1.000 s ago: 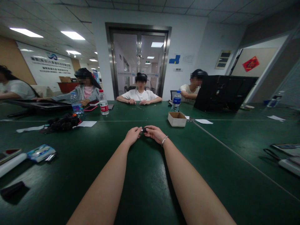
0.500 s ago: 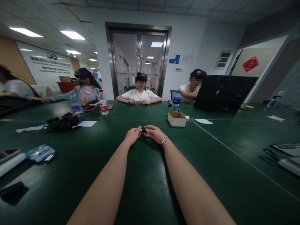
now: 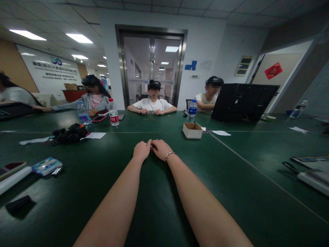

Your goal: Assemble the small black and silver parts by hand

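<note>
My left hand and my right hand rest side by side on the dark green table, about arm's length ahead of me. Their fingertips touch and the fingers of both are curled inward. Whatever lies between them is hidden by the knuckles; only a dark sliver shows at the gap. A thin bracelet circles my right wrist. Both forearms lie stretched out over the table.
A small cardboard box stands just beyond my hands to the right. Farther off are water bottles, a black bundle, papers and a black screen. A tissue pack lies left. Several people sit across the table.
The small dark object pinched between my fingertips earlier is now covered. Both hands have closed together and shifted slightly left and toward me. The view has turned a little.
</note>
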Available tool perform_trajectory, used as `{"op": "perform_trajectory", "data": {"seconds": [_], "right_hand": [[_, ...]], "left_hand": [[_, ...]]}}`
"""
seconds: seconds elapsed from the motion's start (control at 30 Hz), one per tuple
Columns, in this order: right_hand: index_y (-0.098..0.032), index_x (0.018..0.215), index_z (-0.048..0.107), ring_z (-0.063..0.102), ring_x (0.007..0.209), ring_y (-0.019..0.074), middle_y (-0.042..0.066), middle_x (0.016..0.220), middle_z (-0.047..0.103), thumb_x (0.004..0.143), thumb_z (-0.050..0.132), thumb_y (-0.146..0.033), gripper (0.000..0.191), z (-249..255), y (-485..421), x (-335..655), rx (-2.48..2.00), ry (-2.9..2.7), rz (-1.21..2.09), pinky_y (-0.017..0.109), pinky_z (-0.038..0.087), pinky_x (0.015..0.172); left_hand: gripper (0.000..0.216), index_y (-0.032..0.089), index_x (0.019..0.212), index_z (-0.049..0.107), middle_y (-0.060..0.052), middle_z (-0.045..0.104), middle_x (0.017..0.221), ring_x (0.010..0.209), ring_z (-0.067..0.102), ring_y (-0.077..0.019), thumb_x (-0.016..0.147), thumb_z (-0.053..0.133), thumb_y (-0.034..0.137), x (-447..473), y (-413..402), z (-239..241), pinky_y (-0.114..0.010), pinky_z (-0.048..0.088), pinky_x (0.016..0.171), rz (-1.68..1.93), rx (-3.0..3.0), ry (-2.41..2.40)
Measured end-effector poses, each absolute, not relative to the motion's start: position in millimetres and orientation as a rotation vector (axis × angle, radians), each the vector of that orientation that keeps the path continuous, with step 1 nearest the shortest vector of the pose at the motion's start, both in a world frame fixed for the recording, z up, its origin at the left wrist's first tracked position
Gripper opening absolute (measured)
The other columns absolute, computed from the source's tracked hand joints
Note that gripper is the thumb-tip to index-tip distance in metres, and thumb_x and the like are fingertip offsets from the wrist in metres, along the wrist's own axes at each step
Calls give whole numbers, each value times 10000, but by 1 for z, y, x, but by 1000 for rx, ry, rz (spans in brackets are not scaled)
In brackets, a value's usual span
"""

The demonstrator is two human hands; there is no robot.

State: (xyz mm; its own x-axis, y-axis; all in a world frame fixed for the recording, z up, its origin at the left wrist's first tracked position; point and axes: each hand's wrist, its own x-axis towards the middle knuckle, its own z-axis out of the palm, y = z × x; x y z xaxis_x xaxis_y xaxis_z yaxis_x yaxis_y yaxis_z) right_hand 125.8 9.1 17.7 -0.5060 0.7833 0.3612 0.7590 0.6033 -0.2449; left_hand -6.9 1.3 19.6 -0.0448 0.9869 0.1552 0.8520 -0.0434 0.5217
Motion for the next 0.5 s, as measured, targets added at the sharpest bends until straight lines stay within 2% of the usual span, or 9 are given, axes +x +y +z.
{"op": "perform_trajectory", "data": {"seconds": [0.07, 0.17, 0.33, 0.5], "right_hand": [[-147, 979, 548, 520, 894, 205, 114, 985, 596, 814, 443, -147, 195, 16, 4, 124, -1258, -2399, 31, 348, 381, 825], [-170, 943, 530, 525, 859, 186, 90, 928, 591, 838, 399, -172, 168, 11, 0, 139, -1279, -2239, 194, 319, 388, 787], [-215, 853, 471, 505, 615, 148, -19, 631, 497, 855, 336, -336, 181, 8, -12, 224, -1423, -1632, 606, 267, 412, 604], [-228, 778, 438, 450, 509, 119, -61, 566, 450, 709, 550, -524, 324, 16, -58, 319, -1476, -1452, 515, 250, 383, 513]], "left_hand": [[677, 139, 794, 659, -159, 626, 897, 854, 571, -256, 852, 129, 556, -5, -8, 20, -341, 420, 701, 691, 2037, 2018], [620, 170, 948, 634, -146, 589, 1024, 964, 521, -273, 858, 142, 537, -12, -23, 20, -387, 406, 785, 591, 2277, 2074], [480, 162, 1079, 582, -171, 532, 1140, 1104, 421, -345, 820, 336, 482, -81, -59, 28, -517, 319, 888, 268, 2414, 2435], [449, 232, 1198, 530, -141, 452, 1279, 1227, 287, -391, 815, 327, 352, -199, -110, 26, -637, 172, 930, 114, 2117, 2836]]}}
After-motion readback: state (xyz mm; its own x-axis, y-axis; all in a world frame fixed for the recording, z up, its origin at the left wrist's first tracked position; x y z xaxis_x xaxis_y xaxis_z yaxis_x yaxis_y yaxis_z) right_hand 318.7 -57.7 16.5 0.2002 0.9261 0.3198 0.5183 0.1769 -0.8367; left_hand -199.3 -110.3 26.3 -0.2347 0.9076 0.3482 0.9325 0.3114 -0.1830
